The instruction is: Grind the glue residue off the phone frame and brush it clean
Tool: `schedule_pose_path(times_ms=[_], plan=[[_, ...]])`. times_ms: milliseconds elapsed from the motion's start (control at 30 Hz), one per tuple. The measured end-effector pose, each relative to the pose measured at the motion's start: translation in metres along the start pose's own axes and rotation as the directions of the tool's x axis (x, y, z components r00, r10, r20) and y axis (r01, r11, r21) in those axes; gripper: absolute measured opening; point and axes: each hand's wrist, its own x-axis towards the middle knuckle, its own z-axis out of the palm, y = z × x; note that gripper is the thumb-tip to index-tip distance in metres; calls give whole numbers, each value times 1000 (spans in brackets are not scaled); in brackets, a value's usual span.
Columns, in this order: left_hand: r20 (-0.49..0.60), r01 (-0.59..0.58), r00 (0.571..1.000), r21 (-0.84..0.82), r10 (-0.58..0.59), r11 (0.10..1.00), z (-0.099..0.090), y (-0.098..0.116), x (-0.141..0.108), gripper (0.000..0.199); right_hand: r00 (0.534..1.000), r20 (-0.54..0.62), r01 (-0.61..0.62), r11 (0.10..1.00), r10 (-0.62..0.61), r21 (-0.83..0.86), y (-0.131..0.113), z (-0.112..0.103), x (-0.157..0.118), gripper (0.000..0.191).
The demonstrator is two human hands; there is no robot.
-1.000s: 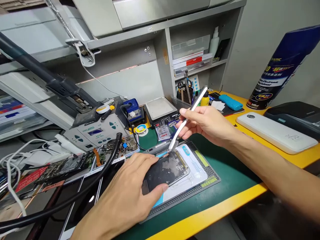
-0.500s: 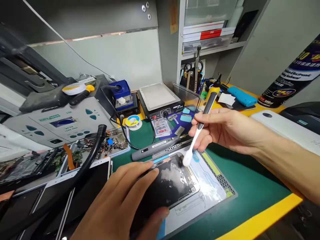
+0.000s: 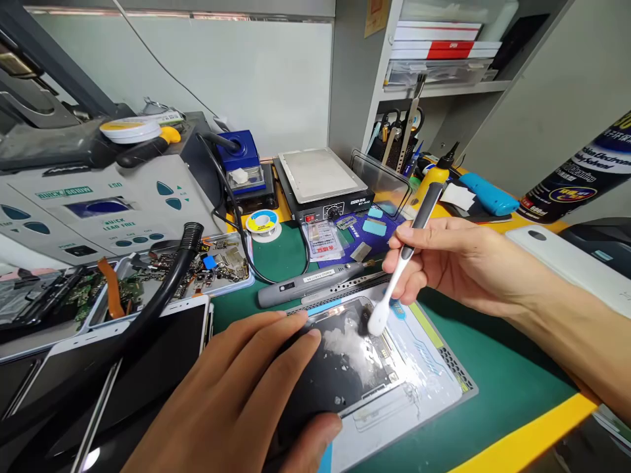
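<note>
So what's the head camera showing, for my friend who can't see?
A right hand holds a black-and-white plastic brush over a black rectangular panel; the left hand rests on it. Beyond lies a grey pen-shaped tool.

The left hand (image 3: 236,394) covers the near-left end of the dark panel (image 3: 345,381) and runs out past the bottom edge. The underside of the brush head (image 3: 378,320) is hidden, so whether it touches the panel cannot be told. The right edge cuts off the spray can (image 3: 576,177), the white device (image 3: 566,259) and the right forearm (image 3: 566,335); parts (image 3: 224,259) in the tray (image 3: 234,288) are too small to identify
</note>
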Motion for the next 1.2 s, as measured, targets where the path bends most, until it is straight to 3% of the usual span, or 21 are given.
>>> schedule_pose_path(times_ms=[200, 333, 500, 633, 800, 967, 1067, 1200], plan=[[-20, 0, 1000, -3, 0, 1000, 3, 0, 4, 48, 1000, 1, -18, 999, 18, -33, -1, 1, 0, 19], [-40, -1, 999, 10, 1, 1000, 2, 1, -7, 52, 1000, -17, 26, 1000, -26, -17, -2, 1, 0, 15], [-95, 10, 995, 70, -4, 997, 0, 1, -19, 48, 999, 7, -31, 996, 32, -79, -2, 3, 0, 25], [-41, -107, 993, 107, 112, 989, -3, -3, -20, 57, 1000, -9, 6, 1000, -6, -9, -2, 3, 0, 17], [-63, -54, 996, 82, 59, 995, -3, -2, -20, 49, 1000, 2, -15, 998, 15, -53, -2, 1, 0, 21], [-8, -108, 994, 115, 110, 987, -5, -4, -17, 61, 1000, -18, 14, 1000, -14, -13, -1, 0, 1, 16], [-9, -121, 992, 110, 123, 987, -6, -5, -17, 56, 998, -42, 42, 999, -42, 13, -3, -1, 1, 14], [-5, -130, 991, 92, 131, 987, -5, -5, -17, 59, 1000, -3, -13, 999, 13, -51, -2, -1, 0, 21]])
